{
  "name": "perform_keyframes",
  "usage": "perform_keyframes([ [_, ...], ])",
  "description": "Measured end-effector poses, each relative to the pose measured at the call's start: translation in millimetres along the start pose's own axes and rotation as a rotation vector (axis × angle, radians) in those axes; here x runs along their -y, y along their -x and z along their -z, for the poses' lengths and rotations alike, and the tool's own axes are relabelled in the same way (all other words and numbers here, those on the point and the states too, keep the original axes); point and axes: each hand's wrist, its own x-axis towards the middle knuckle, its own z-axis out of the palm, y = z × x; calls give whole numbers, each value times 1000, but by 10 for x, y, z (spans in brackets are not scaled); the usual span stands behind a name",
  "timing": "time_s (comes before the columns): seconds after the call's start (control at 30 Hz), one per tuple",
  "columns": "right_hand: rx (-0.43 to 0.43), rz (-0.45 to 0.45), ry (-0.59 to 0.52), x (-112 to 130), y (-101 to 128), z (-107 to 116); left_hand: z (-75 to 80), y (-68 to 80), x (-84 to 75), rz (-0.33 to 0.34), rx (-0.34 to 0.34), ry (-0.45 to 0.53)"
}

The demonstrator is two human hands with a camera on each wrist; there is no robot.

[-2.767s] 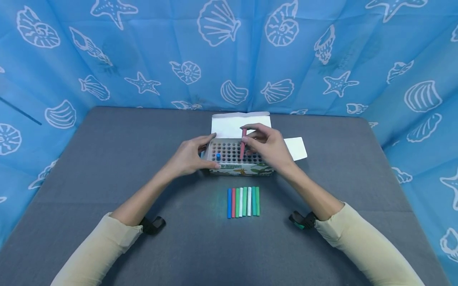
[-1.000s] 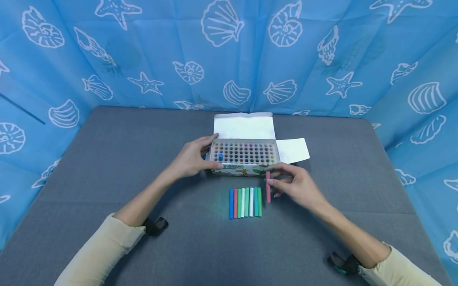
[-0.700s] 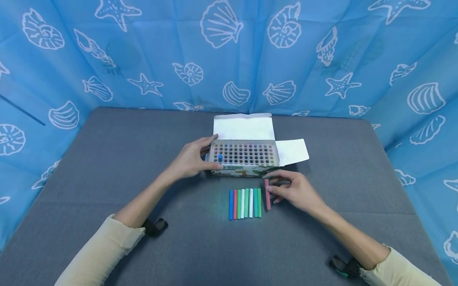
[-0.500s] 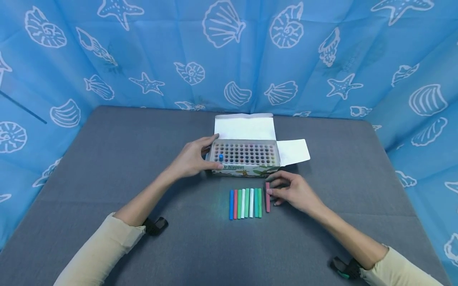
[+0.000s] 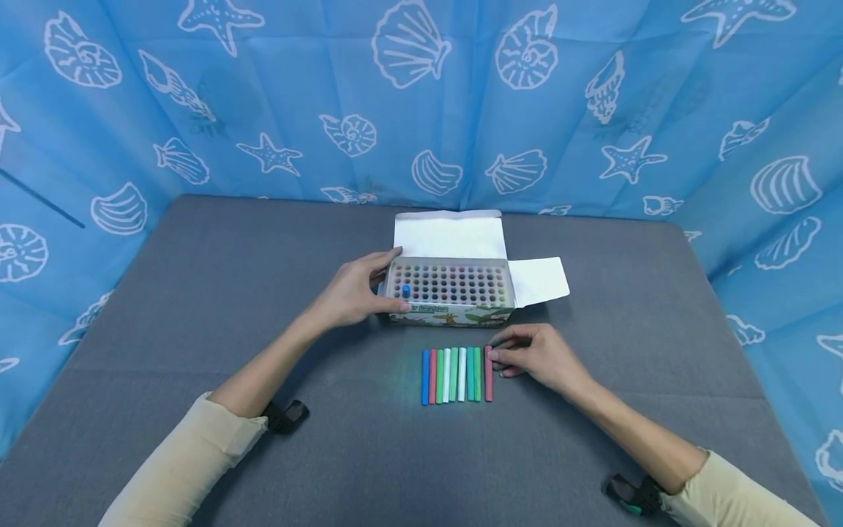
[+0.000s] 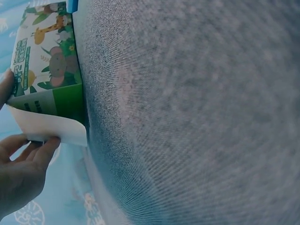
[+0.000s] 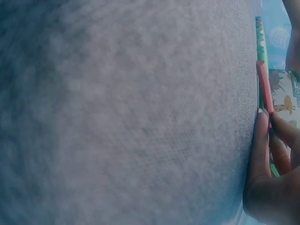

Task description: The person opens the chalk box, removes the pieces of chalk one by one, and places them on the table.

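Note:
An open chalk box (image 5: 454,316) with a grid of holes stands mid-table, and one blue chalk (image 5: 405,290) sticks up at its left. My left hand (image 5: 358,293) grips the box's left end; in the left wrist view its fingers (image 6: 40,150) touch the white flap beside the printed box (image 6: 44,51). In front of the box lies a row of chalks (image 5: 451,375). The pink chalk (image 5: 489,377) lies at the row's right end. My right hand (image 5: 510,356) pinches its upper end; the right wrist view shows the fingertips (image 7: 262,136) against the pink chalk (image 7: 264,86).
The grey table (image 5: 197,293) is ringed by a blue curtain with shell prints (image 5: 421,95). The box's white lid flaps (image 5: 448,234) lie open at the back and right. Black wrist straps (image 5: 285,416) sit near both sleeves.
My right hand drew the pink chalk out of the box, carried it down to the table and laid it at the right end of the row. The left hand stayed on the box.

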Motion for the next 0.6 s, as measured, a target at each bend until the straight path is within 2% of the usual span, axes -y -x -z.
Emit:
perform_keyframes([
  [0.23,-13,-11,18,-7,15,-7,8,24,-2,1,-1,-4],
  [0.43,-4,-22,-18,2,21,-4,-8,27,11,6,-7,1],
  [0.6,25,7,-41,26,19,20,-9,14,15,1,-11,0],
])
